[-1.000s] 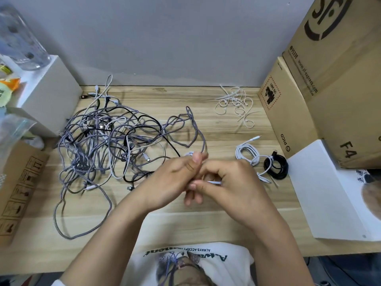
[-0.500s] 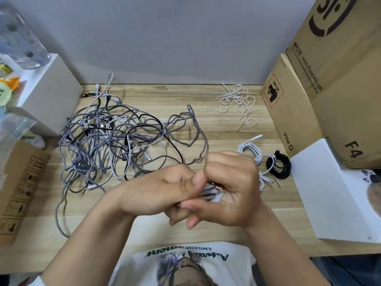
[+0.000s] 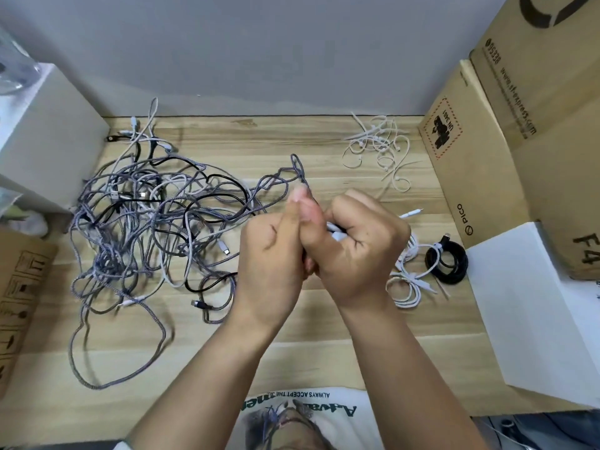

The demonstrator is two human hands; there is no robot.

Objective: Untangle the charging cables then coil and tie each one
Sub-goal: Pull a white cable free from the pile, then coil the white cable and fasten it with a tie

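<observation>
Woodgrain desk (image 3: 292,141): left hand (image 3: 271,254) and right hand (image 3: 360,245) grip a braided grey cable (image 3: 300,168).

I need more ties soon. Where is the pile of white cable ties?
In the head view, the white cable ties lie at the table's far right, beside the cardboard box, beyond the right hand.

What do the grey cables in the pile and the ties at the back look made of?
Grey cables: seemingly braided fabric sheath, matte; a speckled woven texture shows along the strands. Ties: likely smooth plastic, off-white; thin strips holding springy open curls. Neither is certain from looks alone.
</observation>
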